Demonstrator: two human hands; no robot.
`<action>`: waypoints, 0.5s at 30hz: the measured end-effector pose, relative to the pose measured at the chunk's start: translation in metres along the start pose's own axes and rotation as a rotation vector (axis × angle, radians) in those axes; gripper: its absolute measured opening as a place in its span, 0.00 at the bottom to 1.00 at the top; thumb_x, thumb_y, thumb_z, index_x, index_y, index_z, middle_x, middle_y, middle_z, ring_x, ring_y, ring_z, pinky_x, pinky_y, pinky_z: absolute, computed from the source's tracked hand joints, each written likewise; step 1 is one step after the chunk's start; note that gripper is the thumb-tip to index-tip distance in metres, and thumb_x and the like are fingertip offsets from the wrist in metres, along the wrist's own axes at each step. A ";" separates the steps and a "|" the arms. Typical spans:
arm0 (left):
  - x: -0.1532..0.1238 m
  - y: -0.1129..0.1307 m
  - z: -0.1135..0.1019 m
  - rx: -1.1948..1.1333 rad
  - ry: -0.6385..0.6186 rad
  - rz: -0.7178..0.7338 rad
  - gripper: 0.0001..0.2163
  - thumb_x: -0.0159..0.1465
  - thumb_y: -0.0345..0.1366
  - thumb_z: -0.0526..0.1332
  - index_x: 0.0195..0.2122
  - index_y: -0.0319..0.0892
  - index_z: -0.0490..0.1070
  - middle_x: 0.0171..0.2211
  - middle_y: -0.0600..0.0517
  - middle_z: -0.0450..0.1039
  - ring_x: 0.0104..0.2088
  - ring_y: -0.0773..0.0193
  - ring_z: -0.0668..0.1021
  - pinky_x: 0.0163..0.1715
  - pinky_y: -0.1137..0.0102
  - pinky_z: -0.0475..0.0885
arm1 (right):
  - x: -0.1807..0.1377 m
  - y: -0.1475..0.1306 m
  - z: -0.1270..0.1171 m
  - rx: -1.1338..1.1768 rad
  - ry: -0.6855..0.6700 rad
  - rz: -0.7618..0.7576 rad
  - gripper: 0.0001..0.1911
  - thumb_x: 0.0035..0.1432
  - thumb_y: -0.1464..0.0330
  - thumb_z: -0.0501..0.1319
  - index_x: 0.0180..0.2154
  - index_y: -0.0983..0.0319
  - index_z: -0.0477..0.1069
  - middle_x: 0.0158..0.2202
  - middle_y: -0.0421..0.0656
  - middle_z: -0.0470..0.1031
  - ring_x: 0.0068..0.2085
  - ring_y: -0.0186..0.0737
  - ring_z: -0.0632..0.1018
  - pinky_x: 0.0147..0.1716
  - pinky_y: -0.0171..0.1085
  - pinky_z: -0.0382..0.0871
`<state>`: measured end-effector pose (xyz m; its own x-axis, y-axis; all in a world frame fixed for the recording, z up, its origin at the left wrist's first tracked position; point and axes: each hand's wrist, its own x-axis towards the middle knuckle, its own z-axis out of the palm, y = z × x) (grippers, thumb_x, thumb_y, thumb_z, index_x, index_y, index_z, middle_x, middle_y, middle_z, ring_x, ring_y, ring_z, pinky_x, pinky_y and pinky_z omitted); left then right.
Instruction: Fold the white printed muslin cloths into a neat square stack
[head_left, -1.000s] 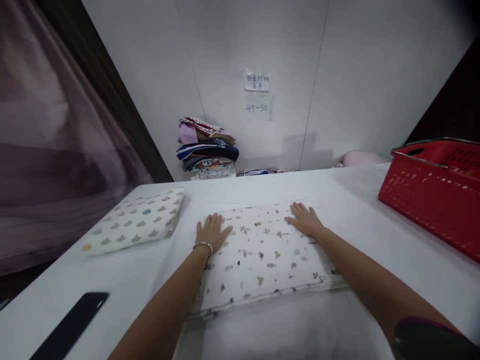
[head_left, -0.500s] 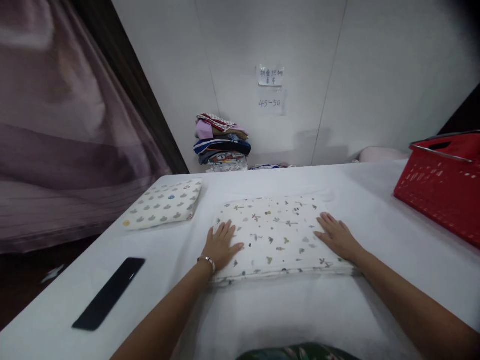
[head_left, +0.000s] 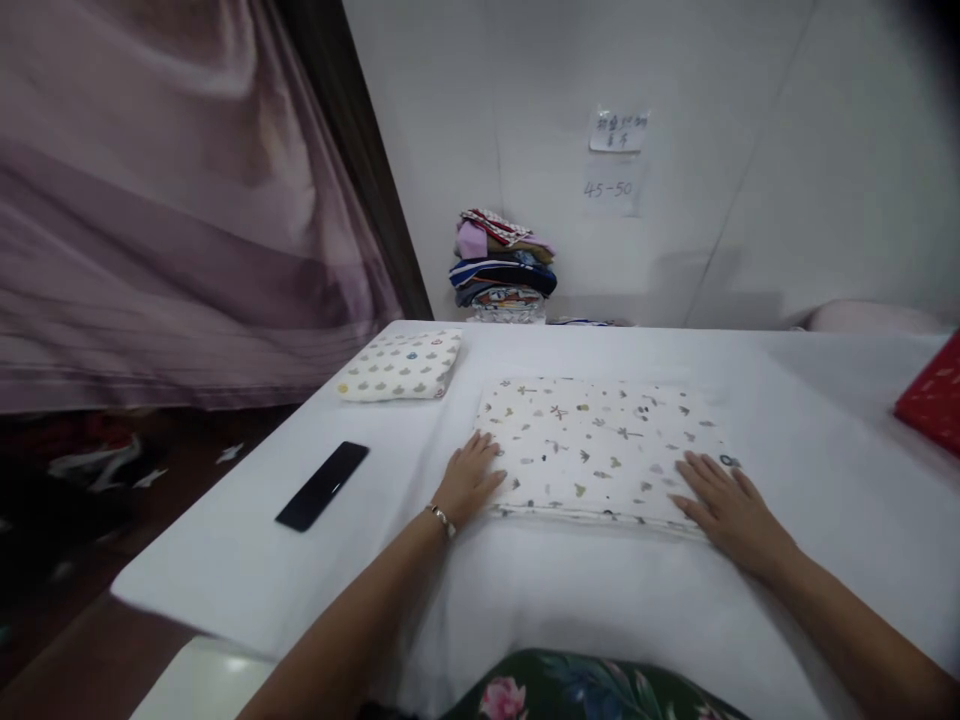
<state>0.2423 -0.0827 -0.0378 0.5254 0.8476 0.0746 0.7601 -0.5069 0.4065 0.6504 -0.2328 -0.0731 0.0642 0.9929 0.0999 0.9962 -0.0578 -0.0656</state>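
A folded white cloth (head_left: 600,450) with small printed plants and shapes lies flat in front of me on the white table. My left hand (head_left: 471,476), with a bracelet at the wrist, rests on its left edge, fingers stretched out. On the right edge lies my right hand (head_left: 731,505), palm down and fingers spread. Neither hand grips the cloth. Farther off to the left sits a second folded cloth (head_left: 405,366), white with grey cloud-like prints.
A black phone-like slab (head_left: 322,487) lies on the table (head_left: 217,540) at the left. At the right edge a red basket (head_left: 934,400) is partly in view. Stacked folded fabrics (head_left: 504,265) stand by the wall, beneath paper signs (head_left: 619,130). A pinkish curtain (head_left: 172,220) hangs at the left.
The view has turned left and shifted, so things on the table appear farther right and the basket is mostly cut off. My hands stay on the cloth's sides, slightly nearer its front corners.
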 end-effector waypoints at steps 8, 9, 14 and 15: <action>-0.016 -0.010 -0.012 -0.303 0.232 -0.523 0.20 0.61 0.43 0.53 0.51 0.42 0.65 0.44 0.50 0.73 0.40 0.64 0.75 0.42 0.70 0.69 | 0.006 -0.035 -0.011 0.201 -0.023 -0.021 0.32 0.60 0.50 0.42 0.62 0.54 0.50 0.64 0.39 0.47 0.64 0.44 0.47 0.60 0.52 0.46; -0.015 -0.009 -0.014 -0.298 0.211 -0.536 0.19 0.60 0.42 0.53 0.51 0.42 0.65 0.43 0.51 0.73 0.39 0.65 0.75 0.42 0.70 0.69 | 0.009 -0.048 -0.013 0.216 -0.039 -0.067 0.32 0.59 0.49 0.42 0.62 0.54 0.50 0.64 0.40 0.47 0.64 0.44 0.47 0.60 0.52 0.45; 0.004 -0.003 -0.024 -0.228 0.108 -0.545 0.21 0.58 0.42 0.55 0.52 0.41 0.64 0.43 0.49 0.73 0.42 0.62 0.74 0.42 0.71 0.66 | 0.045 -0.122 -0.029 0.260 -0.173 -0.286 0.33 0.60 0.49 0.42 0.62 0.55 0.49 0.64 0.40 0.45 0.64 0.46 0.46 0.61 0.50 0.42; 0.009 -0.002 -0.025 -0.217 0.088 -0.544 0.23 0.58 0.43 0.56 0.53 0.41 0.63 0.42 0.48 0.74 0.42 0.61 0.75 0.41 0.71 0.66 | 0.053 -0.136 -0.034 0.273 -0.201 -0.321 0.32 0.60 0.49 0.41 0.62 0.56 0.48 0.64 0.40 0.44 0.64 0.45 0.46 0.61 0.50 0.41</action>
<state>0.2352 -0.0702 -0.0150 0.0409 0.9913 -0.1252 0.8110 0.0402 0.5837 0.5201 -0.1757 -0.0254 -0.2842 0.9581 -0.0352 0.9101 0.2580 -0.3242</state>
